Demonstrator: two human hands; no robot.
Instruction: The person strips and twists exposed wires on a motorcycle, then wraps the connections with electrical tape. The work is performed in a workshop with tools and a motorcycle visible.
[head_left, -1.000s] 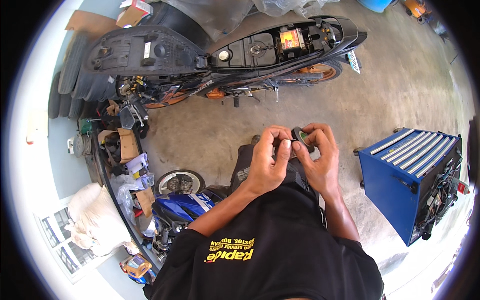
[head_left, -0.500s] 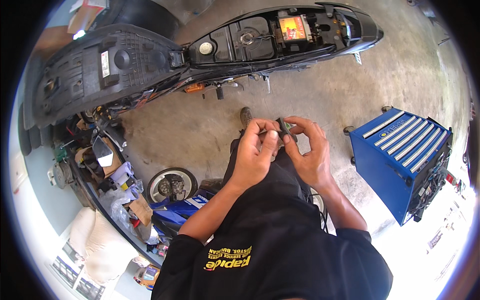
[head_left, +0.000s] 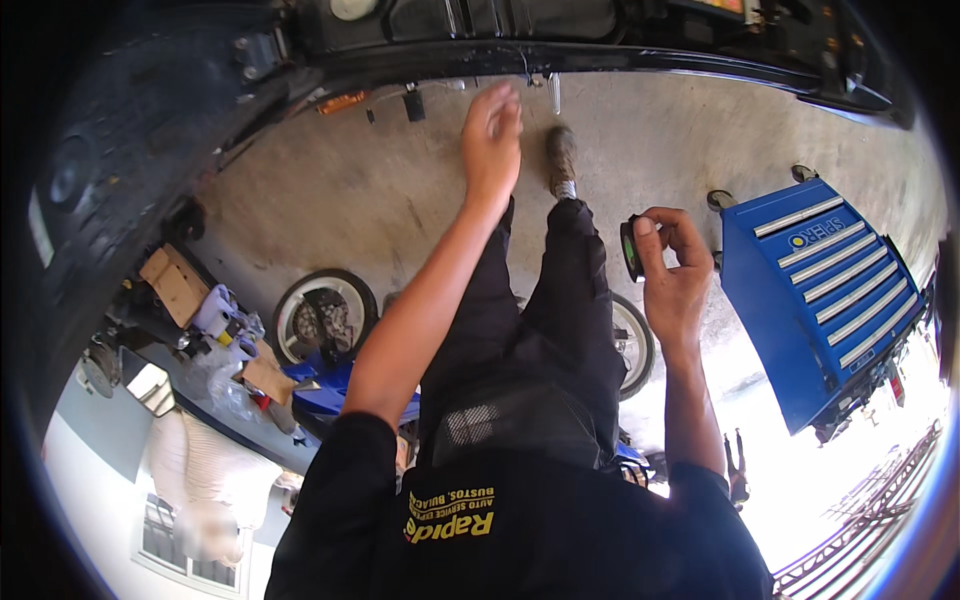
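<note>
My right hand (head_left: pixel 677 275) grips a black roll of tape (head_left: pixel 631 248) with green on its side, held upright between thumb and fingers. The roll is well away from my body, over the floor. My left hand (head_left: pixel 491 150) reaches forward with its fingers loosely bent and apart, slightly blurred, and nothing shows in them. It is just short of the near side of a black motorcycle (head_left: pixel 560 58), which crosses the top of the view. Whether my left fingertips touch the motorcycle, I cannot tell.
A blue tool cabinet (head_left: pixel 790 300) on casters stands to the right. At the left lie a wheel (head_left: pixel 325 315), cardboard and plastic bags (head_left: pixel 225 370). Another wheel (head_left: pixel 632 345) shows beside my right leg. My boot (head_left: pixel 562 160) is on the concrete floor ahead.
Both hands were together at the tape; they are now apart. My left hand has moved forward toward the motorcycle, the right outward with the tape. The motorcycle appears nearer in view.
</note>
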